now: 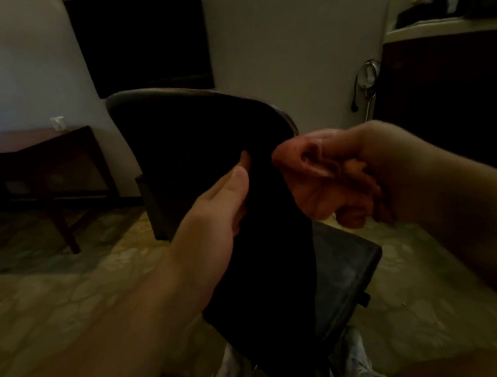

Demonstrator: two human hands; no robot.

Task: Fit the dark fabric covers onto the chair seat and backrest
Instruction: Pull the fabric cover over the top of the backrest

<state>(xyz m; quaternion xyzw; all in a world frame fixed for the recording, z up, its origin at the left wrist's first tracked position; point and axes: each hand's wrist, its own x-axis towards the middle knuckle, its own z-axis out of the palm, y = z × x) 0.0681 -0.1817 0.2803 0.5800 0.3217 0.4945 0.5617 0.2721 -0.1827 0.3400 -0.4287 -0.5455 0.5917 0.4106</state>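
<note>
The dark cover hangs lengthwise, top to bottom, over the chair seat. The left hand pinches its upper edge; the right hand curls beside it (grasp unclear).

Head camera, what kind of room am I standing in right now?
Probably a hotel room or a similar furnished room, though it is dim. A dark wall-mounted screen hangs above a wooden side table, patterned carpet covers the floor, and a counter stands at right.
</note>
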